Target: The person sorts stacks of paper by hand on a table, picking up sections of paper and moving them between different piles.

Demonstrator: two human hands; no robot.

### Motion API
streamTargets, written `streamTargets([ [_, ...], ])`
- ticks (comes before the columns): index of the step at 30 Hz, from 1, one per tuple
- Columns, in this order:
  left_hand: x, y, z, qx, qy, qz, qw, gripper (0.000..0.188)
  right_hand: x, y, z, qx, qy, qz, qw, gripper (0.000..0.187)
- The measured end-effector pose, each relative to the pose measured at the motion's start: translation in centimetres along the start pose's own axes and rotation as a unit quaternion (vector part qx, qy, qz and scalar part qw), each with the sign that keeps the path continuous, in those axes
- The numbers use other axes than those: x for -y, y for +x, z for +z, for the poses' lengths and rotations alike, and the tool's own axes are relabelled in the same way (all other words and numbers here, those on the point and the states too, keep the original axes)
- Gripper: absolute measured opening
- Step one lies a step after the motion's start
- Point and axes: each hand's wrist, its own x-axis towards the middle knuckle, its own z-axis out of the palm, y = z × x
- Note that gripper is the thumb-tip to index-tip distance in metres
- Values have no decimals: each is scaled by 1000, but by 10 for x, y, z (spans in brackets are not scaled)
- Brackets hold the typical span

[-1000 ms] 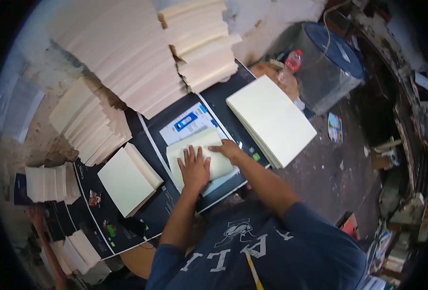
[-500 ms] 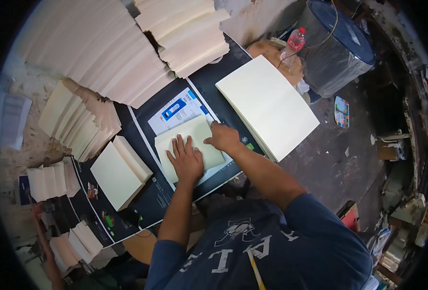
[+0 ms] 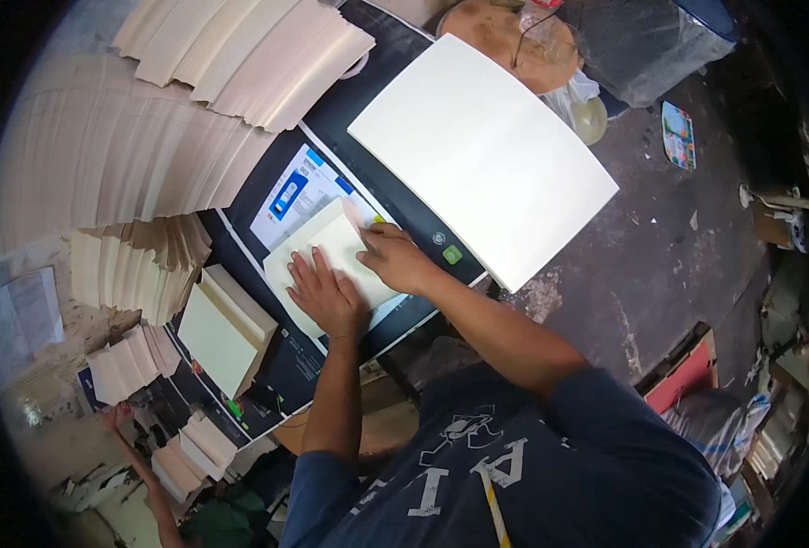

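A cream folded paper sheet [image 3: 333, 234] lies before me on a dark printed board [image 3: 311, 363], partly over a white and blue printed panel [image 3: 288, 196]. My left hand [image 3: 330, 297] rests flat on the sheet with its fingers spread. At the sheet's right edge, my right hand [image 3: 393, 258] has its fingers curled and pressed together on the fold, the thumb on the paper. A large stack of flat cream sheets [image 3: 487, 155] sits just right of my hands. To the left is a smaller stack of folded sheets [image 3: 226, 333].
Tall rows of folded paper [image 3: 121, 155] stand along the far left, with another bundle [image 3: 249, 55] behind. Beyond the flat stack are a round brown stool [image 3: 478, 32] and a grey wrapped drum [image 3: 642, 55]. Another person's arm [image 3: 153, 484] shows at lower left.
The view has shifted, so the table's things sit differently in it. My right hand's forefinger and thumb were stretched out along the sheet's edge; now its fingers are drawn in on the fold.
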Motion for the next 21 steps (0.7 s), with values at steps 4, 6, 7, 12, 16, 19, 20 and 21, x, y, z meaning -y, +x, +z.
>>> streamTargets([
  [4, 1, -2, 2, -14, 7, -4, 1000, 58, 14, 8, -18, 61, 148, 89, 983, 57],
  [6, 2, -3, 4, -20, 14, -5, 1000, 58, 18, 23, -20, 82, 163, 124, 975, 59],
  [7, 2, -2, 4, -24, 14, -2, 1000, 58, 20, 31, -20, 89, 170, 142, 971, 61],
  [12, -1, -1, -1, -16, 18, 8, 1000, 57, 27, 72, -29, 178, 176, 115, 961, 61],
  [16, 0, -1, 1, -7, 19, -2, 1000, 58, 29, 73, -26, 138, 32, 79, 987, 49],
  [19, 3, -3, 6, -32, 12, -5, 999, 59, 32, 56, -16, 29, -70, -64, 995, 43],
  [20, 5, -6, 8, -45, 10, -5, 999, 60, 31, 50, -13, -16, -95, -126, 987, 42],
  [21, 6, -8, 9, -37, 13, -6, 999, 60, 29, 47, -10, -26, -92, -143, 985, 42],
])
